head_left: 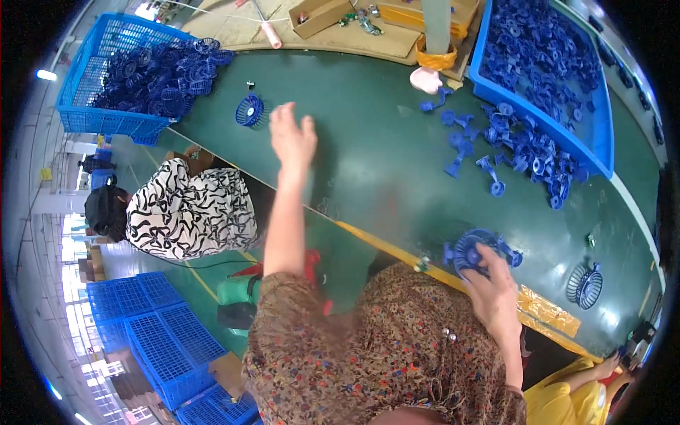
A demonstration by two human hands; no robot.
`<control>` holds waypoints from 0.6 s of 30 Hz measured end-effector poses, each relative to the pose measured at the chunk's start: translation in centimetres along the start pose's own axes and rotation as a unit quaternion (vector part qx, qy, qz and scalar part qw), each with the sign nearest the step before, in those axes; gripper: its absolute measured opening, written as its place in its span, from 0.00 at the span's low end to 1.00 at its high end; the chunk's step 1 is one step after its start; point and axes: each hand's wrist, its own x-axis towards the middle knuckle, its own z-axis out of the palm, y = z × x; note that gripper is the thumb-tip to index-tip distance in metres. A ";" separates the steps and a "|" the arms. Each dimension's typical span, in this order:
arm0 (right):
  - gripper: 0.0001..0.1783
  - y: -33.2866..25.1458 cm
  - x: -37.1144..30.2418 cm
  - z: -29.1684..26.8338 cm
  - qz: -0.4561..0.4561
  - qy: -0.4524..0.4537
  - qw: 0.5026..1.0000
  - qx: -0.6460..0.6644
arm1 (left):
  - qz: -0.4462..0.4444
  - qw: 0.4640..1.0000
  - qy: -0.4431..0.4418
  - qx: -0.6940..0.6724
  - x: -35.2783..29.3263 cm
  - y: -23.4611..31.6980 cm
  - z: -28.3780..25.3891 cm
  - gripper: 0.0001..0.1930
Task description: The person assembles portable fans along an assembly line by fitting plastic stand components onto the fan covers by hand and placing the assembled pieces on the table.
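Note:
My left hand [292, 140] reaches over the green table with its fingers apart and nothing in it. Just left of its fingertips lies a round blue slatted plastic wheel [249, 110], with a small metal piece [250, 85] beyond it. At the table's near edge my right hand [492, 287] grips another blue slatted wheel [467, 249]. More blue plastic, with arms sticking out, shows around that wheel; where one part ends and another begins is unclear. To the right, apart from this hand, rests a third slatted wheel [585, 286].
A blue crate [92, 117] of slatted wheels stands far left. Loose blue brackets [528, 145] lie beside a blue tray [605, 145] of more brackets. A grey post [437, 25] rises at the back. One person [191, 212] sits at left, another in yellow [567, 393] at lower right.

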 end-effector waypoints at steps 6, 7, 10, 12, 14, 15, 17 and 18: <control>0.09 3.4 -4.7 -2.8 0.118 0.206 0.970 -0.060 | -0.109 0.975 -0.026 0.194 3.4 -10.6 -1.0 0.31; 0.08 5.3 -6.5 -2.7 0.158 0.220 0.958 -0.089 | -0.134 0.969 -0.088 0.186 3.9 -10.2 -1.1 0.30; 0.09 10.6 -11.6 -2.7 0.205 0.273 0.931 -0.128 | -0.145 0.965 -0.132 0.174 3.8 -9.7 -1.4 0.26; 0.11 14.0 -14.3 -3.3 0.278 0.261 0.900 -0.211 | -0.136 0.974 -0.135 0.118 2.2 -7.7 -1.4 0.24; 0.16 16.5 -14.4 -5.2 0.330 0.254 0.865 -0.279 | -0.165 0.964 -0.192 0.079 0.5 -4.4 -3.4 0.23; 0.19 16.7 -15.4 -6.9 0.349 0.253 0.841 -0.326 | -0.141 0.965 -0.214 0.050 -0.2 -2.1 -2.8 0.24; 0.21 22.0 -17.8 -9.4 0.334 0.282 0.788 -0.434 | -0.155 0.948 -0.280 0.007 -2.3 3.8 -5.6 0.31; 0.22 20.4 -16.4 -10.7 0.323 0.309 0.756 -0.478 | -0.135 0.938 -0.318 -0.027 -3.4 5.9 -6.1 0.35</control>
